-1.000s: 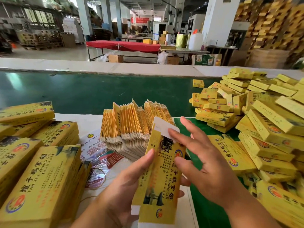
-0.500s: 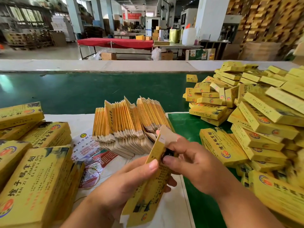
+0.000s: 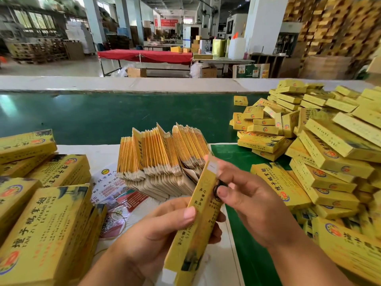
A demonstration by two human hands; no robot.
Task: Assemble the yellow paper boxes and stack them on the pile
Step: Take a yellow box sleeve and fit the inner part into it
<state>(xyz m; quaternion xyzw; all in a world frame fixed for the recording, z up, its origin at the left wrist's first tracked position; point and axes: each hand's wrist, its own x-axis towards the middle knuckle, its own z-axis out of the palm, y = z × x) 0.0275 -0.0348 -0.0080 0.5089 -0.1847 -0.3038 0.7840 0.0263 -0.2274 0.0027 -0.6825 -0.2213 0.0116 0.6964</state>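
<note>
A fan of flat box blanks [image 3: 165,153] is stood on the white sheet [image 3: 99,155] just behind the hands, w/ printed leaflets [image 3: 117,195] beside it. Flat yellow stacks [image 3: 41,213] are piled at left; the pile of finished boxes [image 3: 321,145] is heaped at right on the green belt [image 3: 103,116]. A half-formed box [image 3: 198,223] is held at centre, tilted, top flap up. It is gripped by the left hand [image 3: 152,240], thumb on its front, fingers curled behind. Its upper part is pinched by the right hand [image 3: 251,203], thumb on a dark printed mark. "TAN ZI E ZHANG CHI" is read on the left stacks.
</note>
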